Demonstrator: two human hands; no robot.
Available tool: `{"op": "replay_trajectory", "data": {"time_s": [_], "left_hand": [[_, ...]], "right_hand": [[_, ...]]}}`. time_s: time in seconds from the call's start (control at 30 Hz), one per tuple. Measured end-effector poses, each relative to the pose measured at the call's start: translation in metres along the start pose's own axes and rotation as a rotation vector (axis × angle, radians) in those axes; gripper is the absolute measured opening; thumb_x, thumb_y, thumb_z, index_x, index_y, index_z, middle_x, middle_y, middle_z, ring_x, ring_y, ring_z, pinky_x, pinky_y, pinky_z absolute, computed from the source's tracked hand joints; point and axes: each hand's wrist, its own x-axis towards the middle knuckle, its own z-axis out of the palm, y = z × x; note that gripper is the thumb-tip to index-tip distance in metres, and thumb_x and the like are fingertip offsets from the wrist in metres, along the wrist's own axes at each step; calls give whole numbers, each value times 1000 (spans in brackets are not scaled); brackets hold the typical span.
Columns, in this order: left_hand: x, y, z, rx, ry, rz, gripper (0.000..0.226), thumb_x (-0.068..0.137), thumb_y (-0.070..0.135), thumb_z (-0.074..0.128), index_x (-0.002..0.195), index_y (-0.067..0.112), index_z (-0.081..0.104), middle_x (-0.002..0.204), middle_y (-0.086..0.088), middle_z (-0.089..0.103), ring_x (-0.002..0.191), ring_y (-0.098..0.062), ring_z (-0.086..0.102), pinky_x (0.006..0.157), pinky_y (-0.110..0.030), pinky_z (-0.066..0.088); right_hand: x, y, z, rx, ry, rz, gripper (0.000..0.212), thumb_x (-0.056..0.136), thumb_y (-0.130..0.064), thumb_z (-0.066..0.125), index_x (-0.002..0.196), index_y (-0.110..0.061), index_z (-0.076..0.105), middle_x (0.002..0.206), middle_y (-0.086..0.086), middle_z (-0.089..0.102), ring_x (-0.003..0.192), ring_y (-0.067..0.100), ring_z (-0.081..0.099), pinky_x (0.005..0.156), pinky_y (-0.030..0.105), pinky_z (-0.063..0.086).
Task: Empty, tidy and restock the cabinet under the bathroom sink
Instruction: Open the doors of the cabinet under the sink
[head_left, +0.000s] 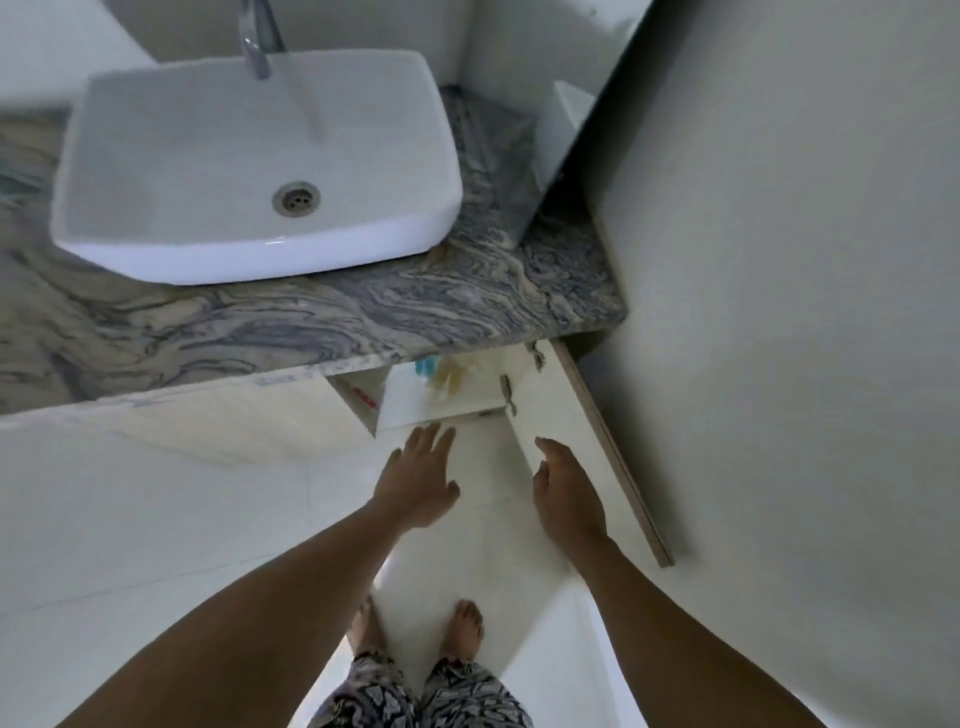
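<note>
Marble tabletop (363, 312) overhangs the open under-sink cabinet (415, 402); its bottles (447, 371) stand just beyond the fingers (423, 441). Left hand (415, 480) and right hand (566, 499) hover released, holding nothing. A blind grab could topple bottles or catch the open door (550, 395).

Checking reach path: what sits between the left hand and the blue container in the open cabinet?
Head view: only bare white shelf between the left hand and the blue container.

Just one camera here, worn on the head, wide-angle (the edges bend a lot). It looks steeply down and forward from standing height: sink (249, 254) upper left, open cabinet (431, 400) mid-frame, left hand (418, 478) and right hand (566, 499) close below, feet (462, 629) near the bottom.
</note>
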Motion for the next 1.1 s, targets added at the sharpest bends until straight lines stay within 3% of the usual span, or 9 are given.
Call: {"op": "replay_trajectory", "data": {"time_s": [0.23,0.43,0.6,0.7,0.8,0.9,0.97,1.1], "left_hand": [[-40,-154,-47,-61,121,-300,82,95,41,54,159,15,10,166,-7,8,153,-27,8,119,-46,27],[-45,-257,-62,-170,128,-406,84,95,42,54,158,13,7,167,-7,4,153,-28,4,119,-48,27],[-32,-298,-73,-97,141,-335,88,93,45,54,158,14,5,166,-8,6,153,-32,1,117,-50,29],[-26,-305,-77,-66,130,-320,83,92,47,53,157,15,13,163,-7,18,150,-35,12,116,-50,29],[-24,-304,-75,-19,140,-326,79,93,50,51,156,17,17,161,-7,24,147,-37,15,119,-53,18],[-24,-298,-71,-14,174,-333,75,92,50,51,155,21,20,159,-10,25,147,-38,14,120,-56,11],[-26,-292,-66,-46,174,-348,77,92,47,52,157,27,14,162,-11,15,149,-41,4,120,-60,6],[-35,-278,-55,-76,163,-378,80,93,41,53,158,36,6,165,-13,-2,150,-44,-9,118,-65,-1]], "right_hand": [[48,-136,83,-53,-235,-267,45,100,-12,42,144,-11,47,150,6,46,141,17,38,117,28,27],[71,-231,157,-194,-372,-421,51,99,-13,43,149,-9,37,155,9,36,146,21,27,120,35,21],[86,-264,196,-474,-383,-363,72,98,-30,47,157,-15,8,163,11,14,151,26,10,122,53,11],[91,-270,206,-565,-398,-324,76,98,-33,46,157,-14,3,164,11,10,152,27,7,122,54,4],[95,-273,209,-626,-378,-301,76,97,-35,46,157,-12,4,164,10,11,152,28,7,122,54,1],[92,-276,208,-651,-399,-267,76,97,-38,45,157,-12,5,164,9,9,151,28,6,122,53,6],[85,-276,208,-614,-400,-249,77,96,-38,47,157,-14,8,164,8,9,151,27,7,121,51,16],[70,-272,202,-565,-354,-272,63,92,-30,51,151,-21,29,150,-2,32,140,20,29,111,44,35]]}}
